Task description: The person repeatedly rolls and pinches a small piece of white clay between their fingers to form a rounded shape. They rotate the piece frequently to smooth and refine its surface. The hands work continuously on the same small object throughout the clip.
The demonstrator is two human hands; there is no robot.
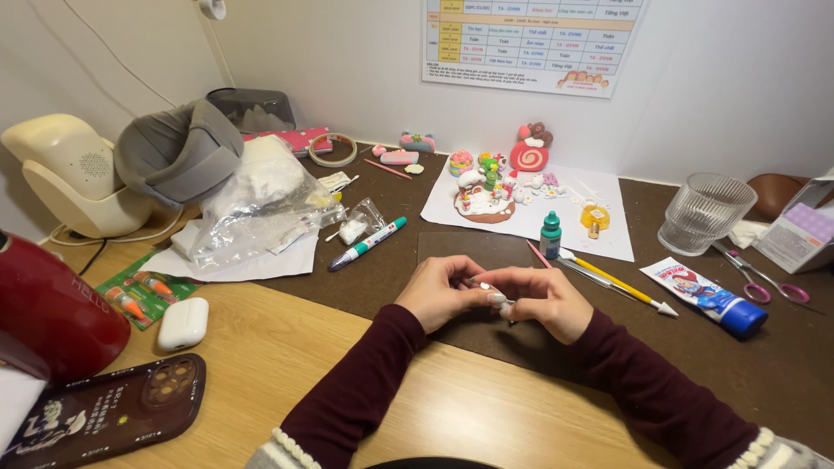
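Desk (pixel 347 347) centre: both hands, left (pixel 439 293) and right (pixel 543 302), pinch a small white clay bit (pixel 505 307); finished figures (pixel 491 187) stand far behind.

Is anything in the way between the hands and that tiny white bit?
Nothing visible is. The left hand and right hand meet over the dark mat, both fingertips already pinching the small white piece.

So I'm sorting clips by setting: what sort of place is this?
Likely a home hobby desk: small clay figures on white paper, a yellow sculpting tool, and both hands pinching a tiny white piece.
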